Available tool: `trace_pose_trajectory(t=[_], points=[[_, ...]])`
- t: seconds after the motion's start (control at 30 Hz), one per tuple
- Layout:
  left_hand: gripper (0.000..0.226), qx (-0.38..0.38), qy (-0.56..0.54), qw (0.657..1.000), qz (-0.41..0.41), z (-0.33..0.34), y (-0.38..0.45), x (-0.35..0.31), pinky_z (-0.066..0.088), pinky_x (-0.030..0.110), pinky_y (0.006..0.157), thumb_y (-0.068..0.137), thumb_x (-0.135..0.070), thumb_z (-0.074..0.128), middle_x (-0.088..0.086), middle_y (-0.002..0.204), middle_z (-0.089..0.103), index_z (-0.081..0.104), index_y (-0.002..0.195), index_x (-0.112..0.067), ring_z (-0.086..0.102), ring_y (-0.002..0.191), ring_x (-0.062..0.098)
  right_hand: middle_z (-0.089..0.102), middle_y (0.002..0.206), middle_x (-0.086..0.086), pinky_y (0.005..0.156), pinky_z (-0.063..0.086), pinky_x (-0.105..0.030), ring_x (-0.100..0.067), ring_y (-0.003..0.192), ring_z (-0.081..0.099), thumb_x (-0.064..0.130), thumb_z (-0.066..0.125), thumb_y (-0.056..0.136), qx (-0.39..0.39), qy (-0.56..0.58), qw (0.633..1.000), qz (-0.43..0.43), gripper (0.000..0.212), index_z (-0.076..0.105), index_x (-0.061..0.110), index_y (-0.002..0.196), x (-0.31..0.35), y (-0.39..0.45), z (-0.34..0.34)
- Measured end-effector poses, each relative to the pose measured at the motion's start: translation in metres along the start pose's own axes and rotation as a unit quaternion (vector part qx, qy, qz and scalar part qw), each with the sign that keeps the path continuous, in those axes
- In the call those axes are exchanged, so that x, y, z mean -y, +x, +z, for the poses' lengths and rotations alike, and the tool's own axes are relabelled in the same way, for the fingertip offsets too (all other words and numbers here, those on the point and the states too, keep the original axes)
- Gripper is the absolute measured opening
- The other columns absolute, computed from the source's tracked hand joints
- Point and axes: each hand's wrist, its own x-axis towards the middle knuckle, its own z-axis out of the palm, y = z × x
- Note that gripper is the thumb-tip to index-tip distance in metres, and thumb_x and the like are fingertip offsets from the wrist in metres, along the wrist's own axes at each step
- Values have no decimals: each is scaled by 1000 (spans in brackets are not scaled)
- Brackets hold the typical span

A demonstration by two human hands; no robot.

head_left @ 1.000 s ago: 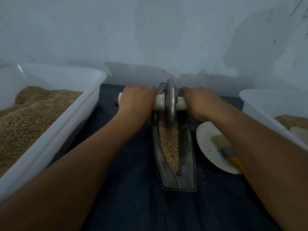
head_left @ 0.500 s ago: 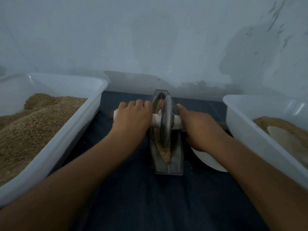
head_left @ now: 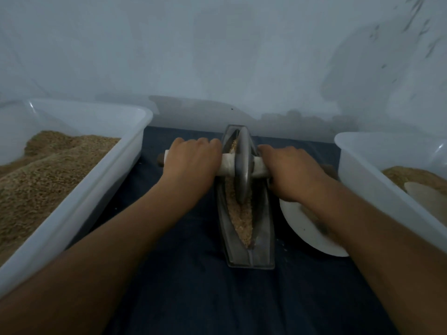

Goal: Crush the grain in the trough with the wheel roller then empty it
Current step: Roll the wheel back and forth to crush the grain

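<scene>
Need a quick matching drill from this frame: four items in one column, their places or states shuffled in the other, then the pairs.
Column one:
1. wheel roller
2. left tub
3. white plate
4. right tub

Column two:
A. lies on the dark cloth, partly under the right forearm
B. stands in the trough, a hand on each end of its handle
C. heaped high with grain
D. holds a little grain and a pale flat piece

Pairs: 1-B, 2-C, 3-A, 4-D. The left hand and right hand grip the handle.
</scene>
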Motion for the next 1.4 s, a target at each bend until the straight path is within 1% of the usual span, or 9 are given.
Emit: trace_pose_trajectory(t=[0.1, 0.23, 0.37, 0.57, 0.73, 0.97, 1.13, 1.27, 1.4], points=[[24, -3, 0, 1000, 7, 6, 17, 3, 29, 34, 71, 86, -16, 63, 4, 102, 63, 41, 95, -21, 62, 91, 27, 64, 115, -13, 74, 42, -35, -36, 104, 60, 19, 70, 79, 18, 13, 1000, 2, 53, 49, 15, 128, -8, 22, 4], [16, 16, -16, 1000, 3, 14, 39, 7, 35, 35, 70, 89, -16, 59, 6, 104, 65, 54, 104, -18, 63, 94, 29, 64, 118, -12, 81, 48, -35, -32, 106, 61, 23, 70, 83, 45, -15, 999, -2, 44, 55, 16, 124, -13, 49, 5], [22, 16, -38, 999, -6, 19, 42, 11, 36, 35, 69, 88, -15, 59, 6, 102, 64, 40, 92, -24, 62, 91, 29, 63, 113, -12, 77, 50, -33, -29, 101, 61, 18, 70, 83, 80, -22, 996, 20, 42, 58, 16, 123, -10, 65, -2], [28, -4, -14, 1000, -9, 16, 24, 8, 32, 35, 72, 86, -21, 65, 6, 106, 63, 49, 107, -16, 62, 93, 27, 62, 113, -17, 68, 35, -32, -34, 100, 60, 13, 66, 88, 3, -24, 1000, 4, 43, 49, 9, 128, -5, 41, 0], [34, -15, 1, 1000, -10, 3, 4, -1, 30, 35, 72, 84, -26, 68, 6, 106, 60, 45, 107, -17, 61, 93, 26, 62, 112, -16, 68, 31, -33, -36, 99, 60, 12, 64, 87, -2, -17, 1000, 16, 53, 40, 7, 134, 3, 7, 1], [40, 25, -25, 999, -27, -17, -30, -9, 36, 38, 68, 84, -24, 70, 8, 108, 51, 39, 108, -16, 57, 97, 27, 61, 107, -9, 70, 33, -35, -31, 96, 60, 16, 65, 87, -12, -34, 999, 20, 38, 43, 10, 118, 19, -32, -12], [42, 22, -29, 999, -11, -22, -42, -6, 35, 36, 66, 82, -27, 71, 7, 105, 51, 37, 105, -18, 58, 90, 26, 60, 110, -8, 70, 32, -35, -28, 97, 60, 16, 58, 91, -42, -56, 998, 0, 27, 45, 11, 114, 24, -48, -15], [39, 17, -24, 999, -13, -18, -33, -6, 34, 36, 63, 83, -22, 69, 6, 102, 54, 32, 96, -20, 60, 86, 26, 62, 107, -9, 68, 33, -34, -29, 93, 61, 15, 60, 90, -30, -35, 999, 4, 29, 44, 11, 114, 21, -41, -14], [27, 33, -32, 999, -28, -9, -13, -4, 34, 36, 63, 87, -18, 67, 6, 103, 57, 43, 99, -17, 61, 87, 27, 64, 104, -11, 65, 34, -34, -30, 90, 62, 14, 64, 87, -7, -28, 1000, 4, 41, 44, 10, 123, 12, -18, -7]])
